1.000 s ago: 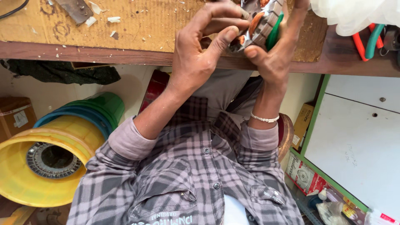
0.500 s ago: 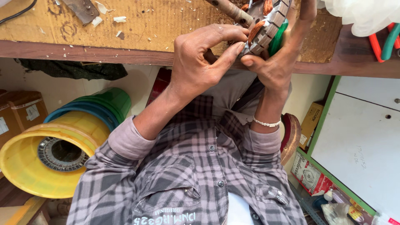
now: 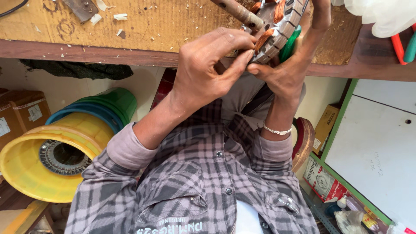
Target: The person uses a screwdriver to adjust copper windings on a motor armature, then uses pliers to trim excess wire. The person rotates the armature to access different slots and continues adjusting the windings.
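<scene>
Around the work lay a chipboard desk (image 3: 164, 21), rough and pale, strewn with small white scraps (image 3: 117, 17) and a flat metal piece (image 3: 80, 8). A red and a green tool handle (image 3: 405, 45) rested at its far right, beside a crumpled white bag (image 3: 381, 15). Below stood nested plastic tubs (image 3: 82, 134), yellow outermost, with a round metal ring (image 3: 60, 157) inside. The left hand (image 3: 214, 65) pinched narrow on the rim of a round motor stator (image 3: 277, 26), copper-wound and steel-ribbed, above the desk edge. The right hand (image 3: 288, 71) gripped it from the other side, thumb against its rim.
</scene>
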